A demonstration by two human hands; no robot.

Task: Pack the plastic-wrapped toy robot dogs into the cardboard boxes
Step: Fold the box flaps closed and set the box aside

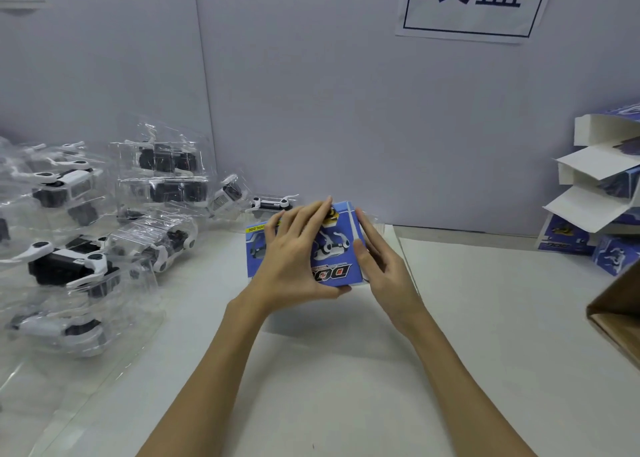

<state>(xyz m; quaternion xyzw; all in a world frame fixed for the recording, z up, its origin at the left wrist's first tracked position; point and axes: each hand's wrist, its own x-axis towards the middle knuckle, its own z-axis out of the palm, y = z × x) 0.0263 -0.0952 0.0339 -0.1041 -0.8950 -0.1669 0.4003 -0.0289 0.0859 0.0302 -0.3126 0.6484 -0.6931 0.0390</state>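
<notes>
white table top (346,370) under me, covered in pale sheets with a seam line running up right of centre, pale lilac partition wall (346,110) straight behind it, vertical panel joint left of centre. paper sign (474,3) taped high on the wall, dark blue characters in a blue frame, top cut off by the frame edge. blue printed box (341,252) sits mid-table near the wall, lettering upside down to me. my left hand (294,259) lies over its top, fingers straight and spread, thumb hooked round the near edge. my right hand (381,259) is flat against the box's right side, fingers straight and together, thumb on the top face. can't tell if the box is lifted or resting, and i can't see inside it. pile of wrapped robot dogs (104,221) on the left side of the table, white and black bodies in clear plastic, glare makes the count unclear, left ones run off frame. one loose dog (273,203) by the wall just behind the box. stack of blue boxes (599,193) far right with white flaps open, partly cut off. brown carton corner (616,314) at the right edge, mostly out of frame.
</notes>
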